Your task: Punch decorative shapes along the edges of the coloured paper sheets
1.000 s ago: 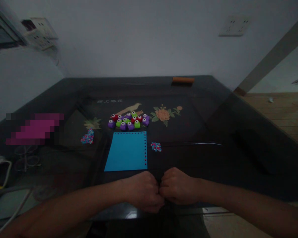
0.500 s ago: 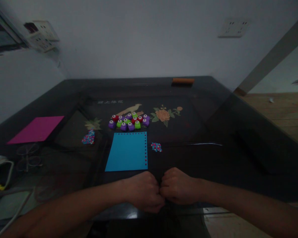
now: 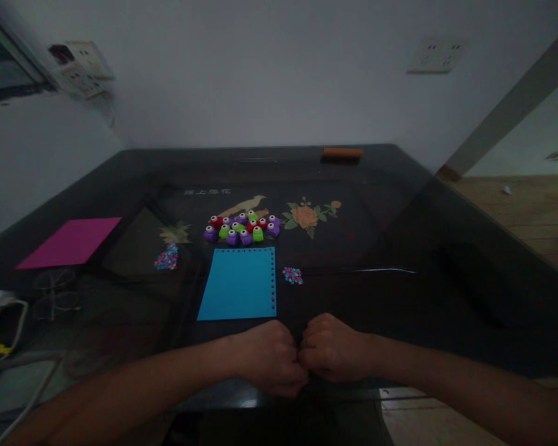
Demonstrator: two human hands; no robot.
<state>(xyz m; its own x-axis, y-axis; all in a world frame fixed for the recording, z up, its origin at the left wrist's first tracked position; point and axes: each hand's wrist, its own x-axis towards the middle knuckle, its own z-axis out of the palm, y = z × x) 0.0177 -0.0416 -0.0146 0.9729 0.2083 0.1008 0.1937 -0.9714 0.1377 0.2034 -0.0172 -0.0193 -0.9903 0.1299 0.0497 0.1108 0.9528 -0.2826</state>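
Note:
My left hand (image 3: 274, 358) and my right hand (image 3: 332, 348) are both closed into fists, knuckles against knuckles, at the front edge of the dark table. No object shows in either fist. Just beyond the left fist lies a blue sheet of paper (image 3: 239, 285), with small dark red marks in rows along its top and right edges. Beside its right edge is a little pile of pink, blue and white confetti bits (image 3: 292, 275). Behind the sheet stand several small purple, green and red craft punches (image 3: 242, 228) with round white tops.
A pink sheet (image 3: 72, 243) lies at the left, with a larger confetti pile (image 3: 167, 257) to its right. Eyeglasses (image 3: 56, 294) and a white cable (image 3: 21, 322) are at the near left. An orange-brown roll (image 3: 343, 153) lies by the wall.
The view has shifted very slightly. My fists stay pressed together, and nothing on the table has visibly moved.

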